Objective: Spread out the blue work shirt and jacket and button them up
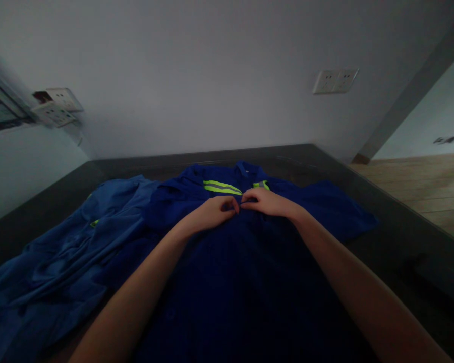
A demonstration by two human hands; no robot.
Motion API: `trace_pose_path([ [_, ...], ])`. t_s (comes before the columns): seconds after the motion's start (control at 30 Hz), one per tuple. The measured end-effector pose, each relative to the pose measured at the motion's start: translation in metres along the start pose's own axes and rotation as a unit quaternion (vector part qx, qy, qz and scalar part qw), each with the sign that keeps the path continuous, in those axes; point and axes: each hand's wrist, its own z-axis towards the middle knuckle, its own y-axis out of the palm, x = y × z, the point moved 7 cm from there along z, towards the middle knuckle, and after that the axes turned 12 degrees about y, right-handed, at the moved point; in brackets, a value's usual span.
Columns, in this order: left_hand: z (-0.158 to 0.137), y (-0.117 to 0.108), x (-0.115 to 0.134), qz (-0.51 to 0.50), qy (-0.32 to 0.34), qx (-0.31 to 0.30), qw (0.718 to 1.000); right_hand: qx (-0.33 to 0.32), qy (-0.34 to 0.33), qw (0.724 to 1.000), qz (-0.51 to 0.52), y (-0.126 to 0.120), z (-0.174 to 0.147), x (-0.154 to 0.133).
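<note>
A dark blue work jacket (227,262) lies spread on the dark table, its collar toward the wall and a sleeve reaching out to the right. Yellow-green reflective strips (222,188) cross its chest. Both hands meet at the middle of the front, just below the strips. My left hand (216,209) is closed in a pinch on the front edge of the cloth. Close beside it, my right hand (265,200) also pinches the jacket front. Whatever small fastening may sit between the fingertips is too dark to make out.
A lighter blue garment (79,237) lies crumpled on the left, touching the jacket. The dark tabletop (287,156) ends at a grey wall with sockets (336,81). More sockets (56,107) hang at the left. A dark object (439,282) lies at the right edge.
</note>
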Motion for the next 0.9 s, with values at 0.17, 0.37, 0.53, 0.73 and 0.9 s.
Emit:
trace_pose_path([
  [0.17, -0.017, 0.003, -0.003, 0.076, -0.051, 0.038, 0.995, -0.008, 0.0, 1.0, 0.009, 0.004, 0.002, -0.003],
  [0.37, -0.023, 0.004, -0.018, 0.034, -0.06, 0.067, 0.995, -0.017, -0.011, 1.0, 0.022, 0.007, -0.001, -0.016],
  [0.53, -0.019, 0.002, -0.016, 0.019, -0.034, 0.107, 0.994, -0.019, -0.003, 0.999, 0.029, 0.004, -0.003, -0.018],
  [0.73, -0.019, 0.001, -0.015, -0.009, -0.055, 0.109, 0.992, -0.054, 0.008, 0.998, 0.024, 0.007, -0.004, -0.018],
  [0.9, -0.02, 0.002, -0.011, 0.007, -0.047, 0.088, 0.995, -0.109, 0.05, 0.993, -0.001, 0.014, -0.003, -0.01],
])
